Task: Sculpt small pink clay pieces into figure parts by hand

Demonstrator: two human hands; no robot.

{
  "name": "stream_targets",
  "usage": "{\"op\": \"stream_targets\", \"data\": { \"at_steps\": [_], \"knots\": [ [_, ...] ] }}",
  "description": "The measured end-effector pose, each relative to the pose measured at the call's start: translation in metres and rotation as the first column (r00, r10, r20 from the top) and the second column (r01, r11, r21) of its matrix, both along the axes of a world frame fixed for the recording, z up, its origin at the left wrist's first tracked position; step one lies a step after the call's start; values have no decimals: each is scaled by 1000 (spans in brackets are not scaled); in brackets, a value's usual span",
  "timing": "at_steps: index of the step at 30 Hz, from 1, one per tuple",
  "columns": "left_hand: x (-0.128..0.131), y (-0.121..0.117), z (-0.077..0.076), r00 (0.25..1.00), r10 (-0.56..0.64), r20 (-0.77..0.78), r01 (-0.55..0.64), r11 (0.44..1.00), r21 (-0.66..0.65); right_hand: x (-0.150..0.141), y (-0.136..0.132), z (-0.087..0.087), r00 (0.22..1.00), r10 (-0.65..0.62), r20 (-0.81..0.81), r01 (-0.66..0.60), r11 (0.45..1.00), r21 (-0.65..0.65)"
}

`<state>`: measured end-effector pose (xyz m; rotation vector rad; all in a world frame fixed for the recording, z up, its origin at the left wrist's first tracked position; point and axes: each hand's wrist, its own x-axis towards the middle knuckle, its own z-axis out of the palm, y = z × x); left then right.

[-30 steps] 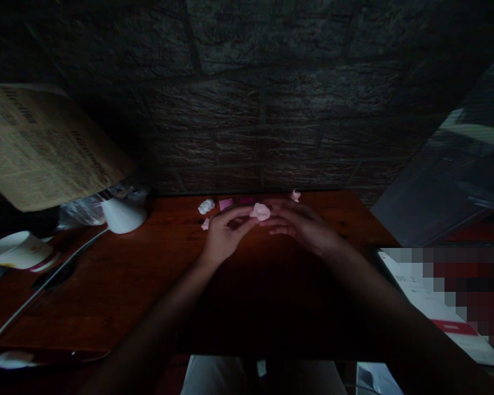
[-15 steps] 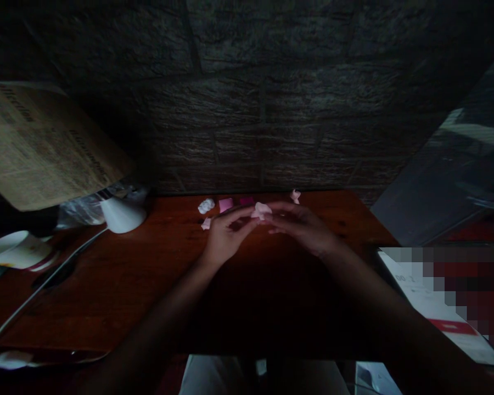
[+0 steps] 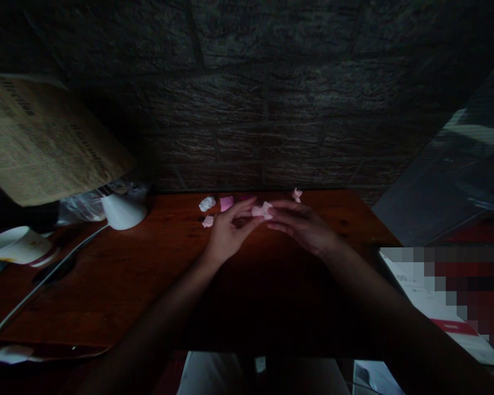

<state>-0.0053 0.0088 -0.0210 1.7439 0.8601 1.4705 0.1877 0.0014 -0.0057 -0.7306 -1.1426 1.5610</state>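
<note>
Both of my hands meet over the far part of a brown wooden table (image 3: 148, 274). My left hand (image 3: 226, 233) and my right hand (image 3: 302, 227) pinch a small pale pink piece (image 3: 262, 210) between their fingertips. Just beyond lie a white crumpled bit (image 3: 207, 203), a pink square piece (image 3: 226, 203), a small pink scrap (image 3: 208, 221) and another pink bit (image 3: 297, 194) near the wall.
A dark stone wall (image 3: 263, 109) rises behind the table. At the left are a white lamp head (image 3: 123, 211) with its cable, a brown paper sheet (image 3: 37, 142) and a white cup (image 3: 14, 247). A paper with a red stripe (image 3: 436, 312) lies at the right.
The pink piece has been turned and flattened a little between my fingertips. My hands stay in nearly the same place.
</note>
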Motion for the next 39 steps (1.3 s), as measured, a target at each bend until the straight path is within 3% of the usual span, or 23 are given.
{"op": "stream_targets", "data": {
  "at_steps": [6,13,16,19,22,28,34,39],
  "knots": [
    [0,-2,-2,999,30,-26,-29,999,28,-4,-1,0,1000,-18,13,17,998,57],
    [-3,-2,-2,985,109,-137,-99,992,72,0,-1,3,968,-86,236,44,983,179],
    [-2,-2,-1,992,60,-109,-61,998,-7,0,-2,4,967,-99,235,51,979,199],
    [1,-3,1,997,-60,39,65,990,-124,-2,-1,3,966,-125,224,79,976,201],
    [4,-3,3,972,-117,203,172,945,-279,-2,-1,2,964,-146,220,107,978,181],
    [4,1,6,910,-77,407,281,837,-469,-5,0,-4,964,-142,223,104,979,175],
    [4,-1,10,866,-50,498,355,762,-541,-3,-2,3,956,-121,267,59,972,229],
    [4,0,9,866,-84,493,403,700,-590,3,-5,8,924,-53,377,-48,966,254]
  ]
}}
